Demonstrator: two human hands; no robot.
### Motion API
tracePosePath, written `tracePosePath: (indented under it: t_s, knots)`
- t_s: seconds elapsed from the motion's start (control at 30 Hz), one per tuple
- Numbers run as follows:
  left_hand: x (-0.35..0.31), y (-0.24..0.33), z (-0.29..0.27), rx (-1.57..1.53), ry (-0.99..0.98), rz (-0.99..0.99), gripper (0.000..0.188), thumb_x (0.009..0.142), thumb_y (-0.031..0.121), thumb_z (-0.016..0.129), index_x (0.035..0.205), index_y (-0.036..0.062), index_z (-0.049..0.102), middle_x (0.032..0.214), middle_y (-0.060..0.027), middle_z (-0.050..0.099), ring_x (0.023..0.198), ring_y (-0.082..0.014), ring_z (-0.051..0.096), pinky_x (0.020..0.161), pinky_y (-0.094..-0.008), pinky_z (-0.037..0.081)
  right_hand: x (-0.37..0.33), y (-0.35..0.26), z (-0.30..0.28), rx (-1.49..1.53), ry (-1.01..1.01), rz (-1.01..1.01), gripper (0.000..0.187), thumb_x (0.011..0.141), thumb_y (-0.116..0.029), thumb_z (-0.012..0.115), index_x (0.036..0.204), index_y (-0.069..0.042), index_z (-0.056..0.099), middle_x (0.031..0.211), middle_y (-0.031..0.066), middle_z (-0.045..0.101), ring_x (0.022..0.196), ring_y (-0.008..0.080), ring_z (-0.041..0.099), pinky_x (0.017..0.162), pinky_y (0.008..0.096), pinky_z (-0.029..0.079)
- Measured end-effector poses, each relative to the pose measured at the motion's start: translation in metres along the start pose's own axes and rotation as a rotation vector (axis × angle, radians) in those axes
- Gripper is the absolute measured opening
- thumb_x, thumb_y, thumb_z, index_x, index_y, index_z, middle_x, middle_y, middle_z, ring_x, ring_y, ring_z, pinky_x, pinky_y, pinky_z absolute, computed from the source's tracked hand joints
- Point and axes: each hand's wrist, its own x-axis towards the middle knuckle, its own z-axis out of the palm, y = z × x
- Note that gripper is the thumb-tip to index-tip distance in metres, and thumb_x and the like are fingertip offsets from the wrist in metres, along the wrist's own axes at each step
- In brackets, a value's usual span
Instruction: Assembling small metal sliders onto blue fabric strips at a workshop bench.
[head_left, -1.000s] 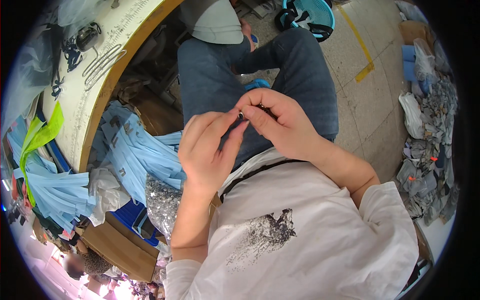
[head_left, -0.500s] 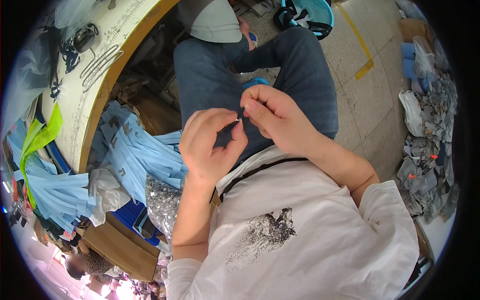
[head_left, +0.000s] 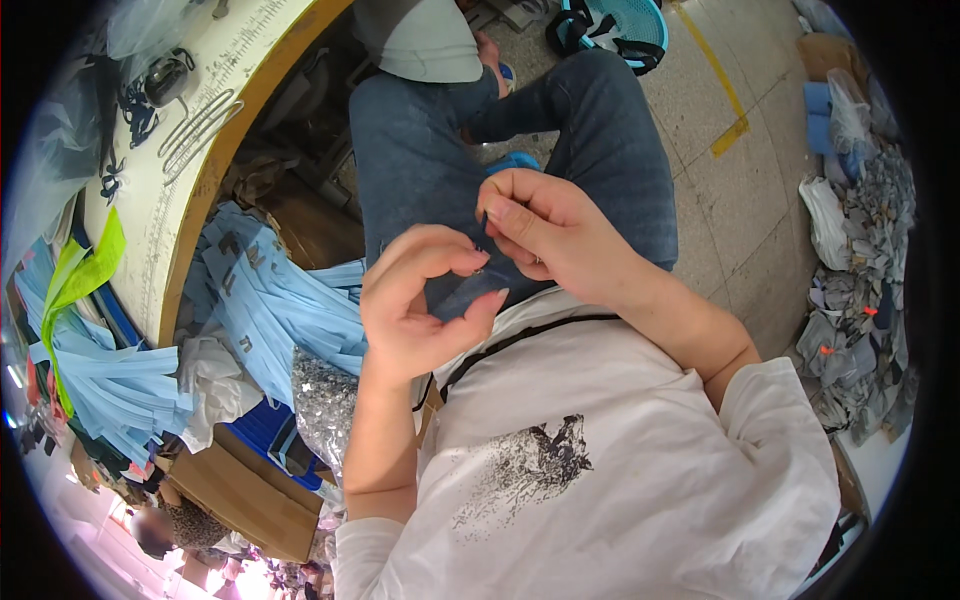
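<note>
Above my lap, my left hand point(head_left: 405, 300) curves into a wide C, its thumb standing well apart from the bent forefinger. A tiny shiny bit point(head_left: 480, 262) shows by that forefinger's tip; its kind is too small to make out. Just to the right, the thumb and forefinger of my right hand point(head_left: 550, 235) are pinched together, the other fingers curled in. A small dark piece point(head_left: 485, 219) sticks out below this pinch, mostly hidden by the fingers. My hands are close but apart.
On the left, a white worktable point(head_left: 205, 105) with a worn wooden edge carries bent wire point(head_left: 200, 135). Light blue fabric strips point(head_left: 275, 290) hang beneath, near a clear bag of small shiny parts point(head_left: 325, 400) and a cardboard box point(head_left: 240, 500). Grey scraps point(head_left: 865, 270) pile up right.
My left thumb has dropped away from the forefinger, opening the pinch that was around a small shiny bit. My right hand keeps its pinch and has shifted only slightly.
</note>
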Motion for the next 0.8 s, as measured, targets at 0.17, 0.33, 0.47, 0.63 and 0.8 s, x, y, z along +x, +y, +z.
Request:
tracePosePath:
  t_s: [0.17, 0.33, 0.47, 0.63, 0.8]
  knots:
    - [-0.004, -0.002, 0.001, -0.129, 0.057, -0.117, 0.027, 0.07, -0.012, 0.074, 0.093, -0.0024, 0.065, 0.09, -0.0105, 0.062, 0.079, -0.0161, 0.06, 0.07, -0.0248, 0.048, -0.001, -0.001, 0.001, -0.026, 0.005, 0.015, 0.012, 0.1, -0.017, 0.05, 0.098, -0.006, 0.053, 0.074, -0.006, 0.046, 0.056, 0.0, 0.035, 0.043, 0.0169, 0.024]
    - [-0.001, 0.01, 0.006, -0.255, 0.203, -0.449, 0.02, 0.08, -0.01, 0.07, 0.099, -0.004, 0.065, 0.095, -0.0079, 0.061, 0.082, -0.0104, 0.057, 0.072, -0.0208, 0.046, -0.002, -0.004, 0.001, -0.072, -0.026, -0.042, 0.014, 0.1, -0.019, 0.051, 0.098, -0.005, 0.054, 0.073, -0.0067, 0.045, 0.056, -0.0003, 0.034, 0.045, 0.0171, 0.026]
    - [0.001, 0.001, 0.001, -0.158, 0.114, -0.356, 0.019, 0.081, -0.009, 0.069, 0.099, -0.0041, 0.066, 0.094, -0.0063, 0.061, 0.079, -0.0091, 0.056, 0.07, -0.0196, 0.046, -0.001, 0.0, 0.002, -0.179, -0.007, -0.153, 0.015, 0.099, -0.018, 0.053, 0.098, -0.004, 0.056, 0.074, -0.0077, 0.045, 0.058, -0.0009, 0.033, 0.046, 0.0175, 0.027]
    - [-0.001, 0.0, 0.002, -0.184, 0.145, -0.337, 0.018, 0.081, -0.01, 0.068, 0.098, -0.0036, 0.066, 0.092, -0.006, 0.061, 0.076, -0.0084, 0.055, 0.066, -0.0192, 0.044, -0.003, -0.007, 0.001, -0.154, -0.032, -0.111, 0.016, 0.098, -0.02, 0.055, 0.099, -0.004, 0.058, 0.072, -0.009, 0.045, 0.057, -0.0015, 0.033, 0.046, 0.0166, 0.026]
    - [-0.001, 0.002, 0.001, -0.166, 0.136, -0.326, 0.019, 0.08, -0.011, 0.068, 0.097, -0.0031, 0.066, 0.092, -0.0066, 0.062, 0.075, -0.0081, 0.055, 0.066, -0.0193, 0.044, -0.001, -0.008, -0.003, -0.024, -0.09, -0.015, 0.017, 0.097, -0.021, 0.058, 0.101, -0.004, 0.06, 0.072, -0.0094, 0.046, 0.056, -0.0025, 0.033, 0.046, 0.0155, 0.024]
